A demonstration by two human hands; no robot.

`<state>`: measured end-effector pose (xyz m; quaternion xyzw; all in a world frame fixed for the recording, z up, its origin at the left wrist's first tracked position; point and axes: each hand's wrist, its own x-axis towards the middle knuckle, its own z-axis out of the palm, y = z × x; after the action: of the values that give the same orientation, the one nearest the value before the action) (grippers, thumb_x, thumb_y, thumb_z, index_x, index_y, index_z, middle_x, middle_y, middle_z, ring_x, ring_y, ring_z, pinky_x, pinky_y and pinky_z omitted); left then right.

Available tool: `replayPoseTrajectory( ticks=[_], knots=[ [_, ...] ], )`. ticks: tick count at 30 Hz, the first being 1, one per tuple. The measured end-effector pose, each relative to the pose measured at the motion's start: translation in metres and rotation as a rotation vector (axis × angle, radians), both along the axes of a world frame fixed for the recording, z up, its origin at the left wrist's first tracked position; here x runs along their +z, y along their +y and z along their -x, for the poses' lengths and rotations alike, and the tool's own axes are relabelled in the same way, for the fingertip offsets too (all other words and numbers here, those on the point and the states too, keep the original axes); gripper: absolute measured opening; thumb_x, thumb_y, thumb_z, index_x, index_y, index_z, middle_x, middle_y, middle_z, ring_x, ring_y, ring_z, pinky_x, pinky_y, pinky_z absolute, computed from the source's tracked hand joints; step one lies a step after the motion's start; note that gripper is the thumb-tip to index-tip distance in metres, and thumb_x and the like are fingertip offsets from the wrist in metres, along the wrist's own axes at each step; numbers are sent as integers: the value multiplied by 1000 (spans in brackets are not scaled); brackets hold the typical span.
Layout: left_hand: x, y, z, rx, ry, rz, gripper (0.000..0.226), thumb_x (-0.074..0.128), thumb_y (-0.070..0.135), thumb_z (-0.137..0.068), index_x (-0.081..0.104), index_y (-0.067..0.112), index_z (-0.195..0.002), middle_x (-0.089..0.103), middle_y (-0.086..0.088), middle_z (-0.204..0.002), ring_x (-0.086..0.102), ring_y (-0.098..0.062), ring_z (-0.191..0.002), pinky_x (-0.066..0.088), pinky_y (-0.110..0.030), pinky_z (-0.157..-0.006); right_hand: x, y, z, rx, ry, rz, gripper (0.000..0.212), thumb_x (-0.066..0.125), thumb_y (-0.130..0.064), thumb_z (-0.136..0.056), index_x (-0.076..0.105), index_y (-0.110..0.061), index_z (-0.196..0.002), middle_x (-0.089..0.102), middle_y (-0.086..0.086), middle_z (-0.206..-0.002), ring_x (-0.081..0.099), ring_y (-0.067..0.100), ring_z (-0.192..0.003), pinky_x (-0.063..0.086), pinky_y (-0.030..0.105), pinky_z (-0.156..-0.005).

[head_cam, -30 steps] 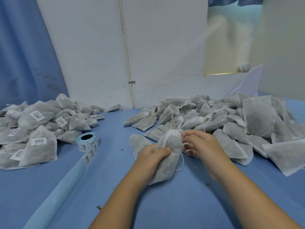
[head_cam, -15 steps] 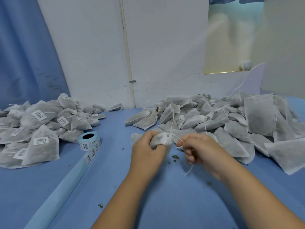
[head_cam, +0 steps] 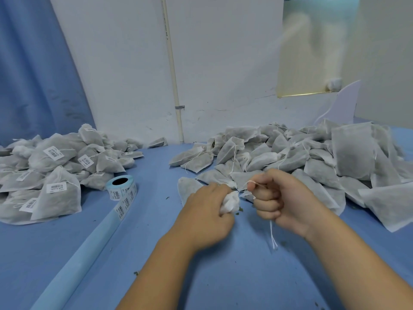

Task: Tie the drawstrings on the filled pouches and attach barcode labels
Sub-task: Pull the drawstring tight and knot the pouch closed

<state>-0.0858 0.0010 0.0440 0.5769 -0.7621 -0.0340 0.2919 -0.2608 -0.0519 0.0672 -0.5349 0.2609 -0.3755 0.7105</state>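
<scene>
- Blue cloth is seen covering the table point(head_cam: 223, 276), with a white wall and a blue curtain point(head_cam: 33, 74) behind it.
- At the middle of the table, the gathered neck of a white pouch point(head_cam: 230, 203) is clamped in the left hand point(head_cam: 205, 215); most of the pouch is hidden under that hand.
- The drawstring point(head_cam: 272, 237) of this pouch is gripped in the right hand point(head_cam: 283, 200), which is closed into a fist just beside the left hand; a short stretch of string is drawn taut between the two hands, and the loose ends are left hanging below the fist.
- A large heap of unlabelled pouches point(head_cam: 312, 157) is piled on the right side of the table, behind and beside the hands.
- A heap of labelled pouches point(head_cam: 51, 175), each marked with a white barcode sticker, is piled on the left side.
- A label roll point(head_cam: 120, 186) is set near the labelled heap, with a strip of barcode labels point(head_cam: 125, 202) trailing from it onto a pale blue backing strip point(head_cam: 85, 253) that is run toward the near edge.
- Small dark crumbs are scattered on the cloth around the hands.
</scene>
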Motion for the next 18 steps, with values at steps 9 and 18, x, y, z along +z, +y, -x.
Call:
replayPoseTrajectory(
  ticks=[9, 18],
  knots=[
    [-11, -3, 4, 52, 24, -36, 41, 56, 68, -82, 50, 28, -73, 48, 10, -80, 45, -3, -78, 33, -27, -65, 8, 4, 1, -12, -175, -122, 9, 56, -19, -64, 53, -11, -61, 10, -5, -53, 6, 10, -41, 12, 15, -39],
    [0, 9, 34, -82, 42, 236, 83, 60, 13, -88, 15, 22, -157, 36, 0, -144, 43, -16, -127, 41, -31, -102, 7, 8, -4, 29, -192, -76, 12, 57, -23, -67, 54, -12, -62, 10, -5, -51, 6, 9, -41, 10, 17, -40]
  ],
)
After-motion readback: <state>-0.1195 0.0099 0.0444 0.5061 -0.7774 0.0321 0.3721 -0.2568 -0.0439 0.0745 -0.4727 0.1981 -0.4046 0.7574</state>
